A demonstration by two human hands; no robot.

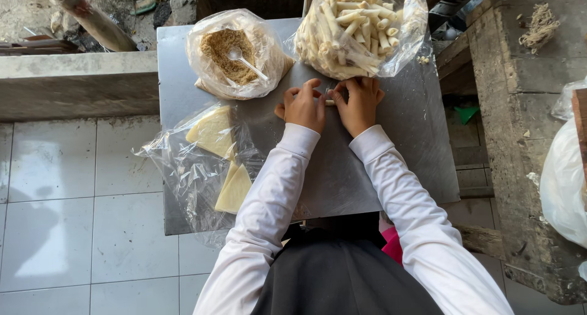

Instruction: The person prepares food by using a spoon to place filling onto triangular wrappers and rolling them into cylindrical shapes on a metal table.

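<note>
On a grey metal table (pixel 403 144) my left hand (pixel 302 107) and my right hand (pixel 361 104) meet, fingers curled over a small pale roll (pixel 330 101) that they press against the tabletop. Just beyond them sits a clear plastic bag of several finished pale rolls (pixel 354 28). To its left an open bag holds brown crumbly filling (pixel 229 55) with a white spoon (pixel 247 61) stuck in it. Left of my arms, pale yellow triangular wrapper sheets (pixel 214 131) lie in crumpled clear plastic, with more sheets (pixel 235 190) lower down.
White floor tiles (pixel 73 217) lie to the left, below a concrete ledge (pixel 73 83). A rough concrete block (pixel 520 138) stands at the right with a white plastic bag (pixel 565 180) beside it. Something pink (pixel 392 245) shows under the table's edge.
</note>
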